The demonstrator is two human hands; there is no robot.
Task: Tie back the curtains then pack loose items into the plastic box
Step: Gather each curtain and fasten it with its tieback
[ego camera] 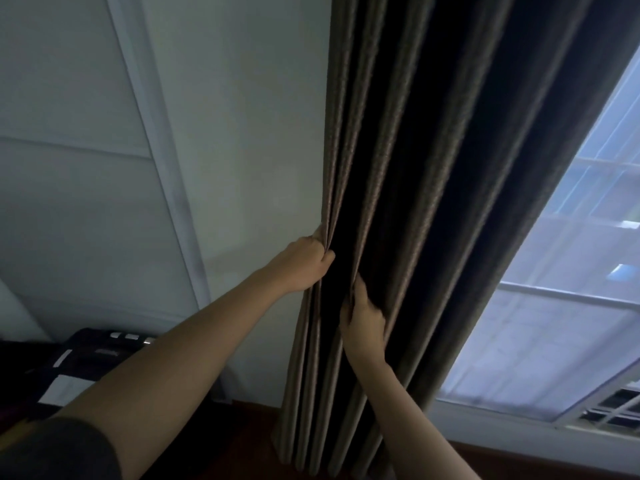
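While the curtain (398, 168) is gathered, folds are clenched in left hand (304, 261) and right hand (363, 322) | next: bunch is to be bound.

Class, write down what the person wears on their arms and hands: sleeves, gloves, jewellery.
A dark grey short sleeve covers the top of the left arm, which is bare below it. The right arm is bare as far as the frame shows. The left hand and right hand wear no gloves; no watch, bracelet or ring shows.
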